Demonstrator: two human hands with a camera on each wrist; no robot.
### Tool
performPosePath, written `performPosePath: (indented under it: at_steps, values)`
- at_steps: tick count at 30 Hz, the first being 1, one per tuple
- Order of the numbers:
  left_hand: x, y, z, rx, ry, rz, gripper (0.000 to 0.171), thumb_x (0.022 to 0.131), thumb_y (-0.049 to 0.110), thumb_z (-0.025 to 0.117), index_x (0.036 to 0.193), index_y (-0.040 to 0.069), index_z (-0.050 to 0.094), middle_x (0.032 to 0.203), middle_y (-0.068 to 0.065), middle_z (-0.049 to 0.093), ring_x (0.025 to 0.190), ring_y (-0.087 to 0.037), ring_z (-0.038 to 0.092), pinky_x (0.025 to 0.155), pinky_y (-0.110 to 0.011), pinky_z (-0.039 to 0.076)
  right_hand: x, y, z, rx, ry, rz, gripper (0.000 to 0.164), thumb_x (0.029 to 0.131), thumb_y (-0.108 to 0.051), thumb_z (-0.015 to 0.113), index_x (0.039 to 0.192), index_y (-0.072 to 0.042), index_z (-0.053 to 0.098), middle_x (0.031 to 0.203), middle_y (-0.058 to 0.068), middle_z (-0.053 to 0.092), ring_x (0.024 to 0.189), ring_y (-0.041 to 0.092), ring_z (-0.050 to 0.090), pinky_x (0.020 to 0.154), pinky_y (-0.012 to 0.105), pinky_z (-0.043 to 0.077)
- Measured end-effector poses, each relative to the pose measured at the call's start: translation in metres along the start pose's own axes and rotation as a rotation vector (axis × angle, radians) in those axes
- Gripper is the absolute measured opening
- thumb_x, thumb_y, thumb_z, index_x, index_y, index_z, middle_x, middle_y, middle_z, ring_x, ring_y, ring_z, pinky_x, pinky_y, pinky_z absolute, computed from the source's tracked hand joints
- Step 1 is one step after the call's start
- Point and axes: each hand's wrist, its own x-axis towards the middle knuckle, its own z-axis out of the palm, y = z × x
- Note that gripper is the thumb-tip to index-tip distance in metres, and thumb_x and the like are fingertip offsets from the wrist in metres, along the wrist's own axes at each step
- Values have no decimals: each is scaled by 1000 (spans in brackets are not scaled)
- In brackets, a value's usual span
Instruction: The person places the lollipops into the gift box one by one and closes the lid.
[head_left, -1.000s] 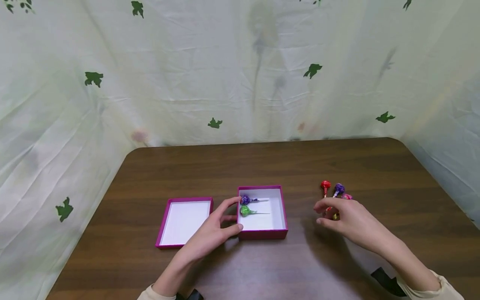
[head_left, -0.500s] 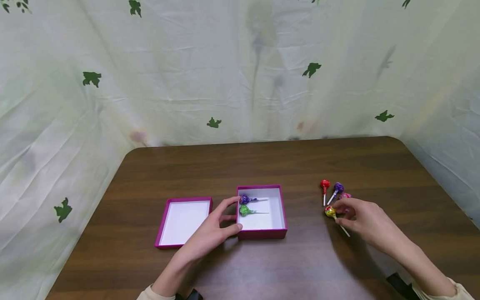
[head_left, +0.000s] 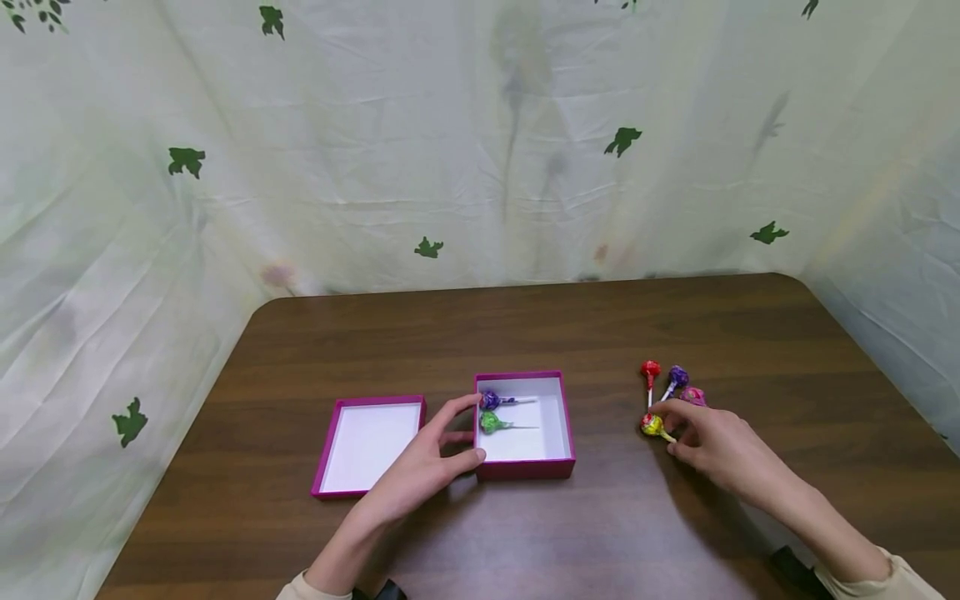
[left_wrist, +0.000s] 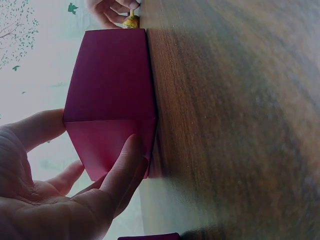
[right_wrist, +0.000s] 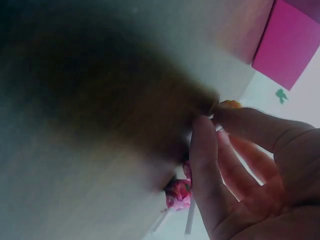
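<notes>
yellow lolly (head_left: 652,426) shifted slightly left w/ r hand (head_left: 716,442), grip pinching its stick (head_left: 672,439); l hand (head_left: 431,458), splayed, holds box (head_left: 525,470).

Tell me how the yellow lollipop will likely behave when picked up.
The yellow lollipop will probably feel light, since it is small beside the right hand pinching it. Its thin stick looks fairly stiff, so it shouldn't flop. The bulky round head sits at one end, so it may twist head-down if held loosely.
</notes>
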Motion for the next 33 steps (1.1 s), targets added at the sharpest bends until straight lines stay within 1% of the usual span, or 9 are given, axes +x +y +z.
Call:
performPosePath:
  at_steps: [5,8,16,20,23,28,33]
  values:
    - [0,0,0,-4,3,7,63,90,20,71,146,26,44,153,-4,35,124,-30,52,92,-51,46,4,-1,2,-25,-4,21,32,81,-24,81,111,-26,69,85,-16,62,71,1,57,63,32,45]
    - [1,-1,0,-3,2,4,63,90,21,71,146,27,44,153,-4,35,125,-31,52,93,-52,45,6,-3,3,-39,-2,32,27,81,-29,81,106,-29,70,84,-19,62,68,0,55,60,32,42]
    - [1,0,-1,-7,-7,-11,63,90,21,71,146,27,43,153,-4,34,126,-32,51,93,-53,45,7,-6,5,-75,10,34,23,80,-34,81,100,-34,70,80,-23,61,63,0,52,57,30,39]
    - [1,-1,-1,-8,-6,-11,63,90,21,71,146,27,43,153,-3,34,126,-32,51,94,-53,45,7,-7,5,-83,9,30,23,80,-36,81,100,-33,70,78,-22,60,62,0,51,56,30,38]
    - [1,-1,-1,-6,-8,-7,63,90,21,71,146,27,43,153,-3,34,125,-31,51,94,-53,45,8,-6,4,-70,0,25,22,81,-35,80,100,-33,70,77,-20,59,65,0,52,58,31,39]
    - [1,-2,-1,-10,-9,5,63,90,20,70,146,27,42,153,-3,34,125,-31,51,93,-52,45,7,-4,2,-29,-4,35,22,82,-31,80,101,-36,69,82,-16,61,73,5,56,63,33,42]
    - [0,-2,0,-15,-11,0,63,90,20,70,146,27,43,153,-2,34,125,-30,51,93,-51,45,6,-6,1,26,14,21,24,84,-33,79,105,-35,69,86,-11,60,80,9,57,66,32,45]
